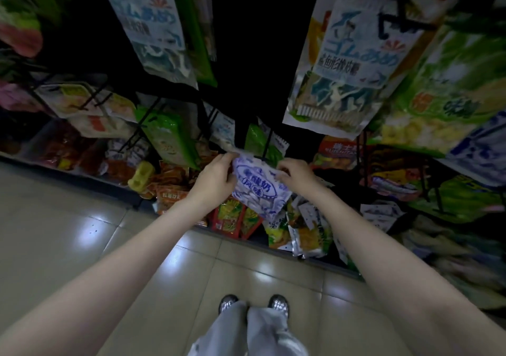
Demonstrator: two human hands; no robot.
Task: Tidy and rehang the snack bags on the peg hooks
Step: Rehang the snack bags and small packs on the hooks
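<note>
Dim shop aisle, seen from above: a black peg rack (246, 68) hung with rows of snack bags rises from a glossy tiled floor (82, 219), with the person's shoes at the lower edge of the view. Both hands grasp one white-and-blue snack bag (260, 188) in front of the lower part of the rack. The left hand (216, 175) pinches its upper left corner; the right hand (294, 175) pinches its upper right edge. The bag's top sits just below the tip of a black peg hook (267, 143), on which a green bag (258, 142) already hangs; whether the hole has met the hook cannot be told. The bag looks light, soft and crinkly, with a slick film surface, so it will likely sag and twist unless held taut by the flat header strip on either side of the hang hole. Squeezing the filled belly risks crushing the contents. Loose packets (232, 216) lie heaped on the bottom shelf at the rack's foot, beside the floor's edge. Large blue-printed bags (353, 63) hang higher up, to the right.
</note>
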